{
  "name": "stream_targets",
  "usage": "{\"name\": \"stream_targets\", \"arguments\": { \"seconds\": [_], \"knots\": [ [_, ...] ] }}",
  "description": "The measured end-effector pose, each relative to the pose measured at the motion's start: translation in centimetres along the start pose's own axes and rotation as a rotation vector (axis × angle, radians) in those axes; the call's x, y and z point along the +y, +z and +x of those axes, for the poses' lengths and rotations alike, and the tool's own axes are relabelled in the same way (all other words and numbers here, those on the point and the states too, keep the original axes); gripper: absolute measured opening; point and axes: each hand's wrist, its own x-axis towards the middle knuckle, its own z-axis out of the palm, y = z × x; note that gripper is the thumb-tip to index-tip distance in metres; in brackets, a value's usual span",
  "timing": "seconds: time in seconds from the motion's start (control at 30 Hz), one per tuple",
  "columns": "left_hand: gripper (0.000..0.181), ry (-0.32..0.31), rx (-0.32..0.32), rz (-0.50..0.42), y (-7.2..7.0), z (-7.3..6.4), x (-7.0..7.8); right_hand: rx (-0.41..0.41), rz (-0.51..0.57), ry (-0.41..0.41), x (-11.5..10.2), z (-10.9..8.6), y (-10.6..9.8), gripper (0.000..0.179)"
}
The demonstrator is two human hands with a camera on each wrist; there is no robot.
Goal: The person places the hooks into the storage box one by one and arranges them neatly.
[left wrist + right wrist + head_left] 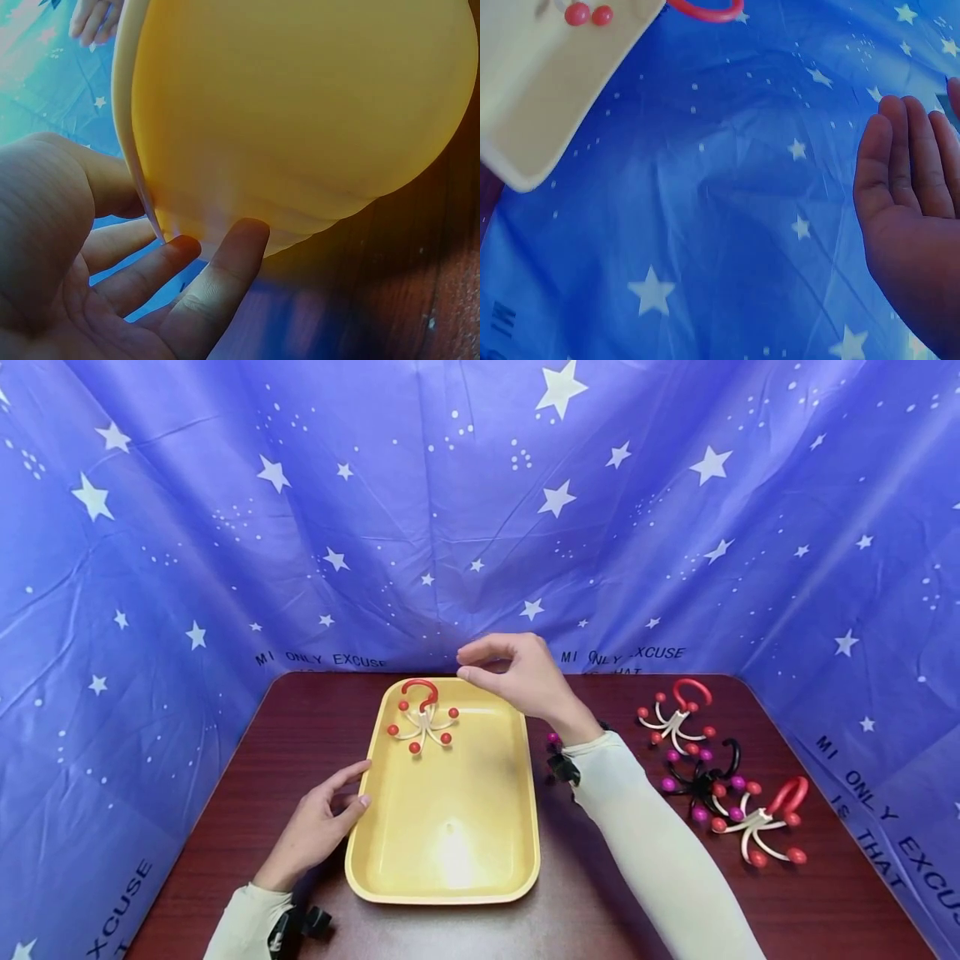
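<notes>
A yellow tray (442, 900) lies on the table. In its far left part sits a cream multi-arm hanger (423, 720) with red balls on its arm tips and a red hook on top. My left hand (311, 835) is at the tray's left edge; in the left wrist view its loosely bent fingers (244, 251) touch the rim and outer wall. Above the tray's far right corner is my right hand (528, 672), holding nothing. The right wrist view shows its fingers (900, 157) nearly straight and side by side, with the red hook in view at the top.
On the table's right side are two more cream hangers with red hooks, one farther back (677, 723) and one nearer (759, 821). Between them lies a black hanger (703, 783) with magenta balls. Blue star-printed cloth (480, 527) surrounds the dark wooden table (247, 777).
</notes>
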Motion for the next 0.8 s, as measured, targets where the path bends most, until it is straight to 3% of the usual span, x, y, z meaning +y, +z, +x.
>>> {"name": "stream_targets", "arguments": {
  "seconds": [0.27,0.57,0.8],
  "knots": [
    [0.051,0.0,-0.003,0.005,0.1,0.1,-0.1,0.049,-0.004,0.034,0.5,-3.0,-3.6,0.023],
    [0.051,0.012,-0.003,-0.002,0.1,0.0,-0.3,0.111,-0.053,0.156,3.3,-6.1,-6.8,0.026],
    [0.051,0.007,-0.008,-0.017,0.0,0.0,-0.2,0.138,-0.097,0.183,5.4,-8.0,-9.0,0.026]
  ]
}}
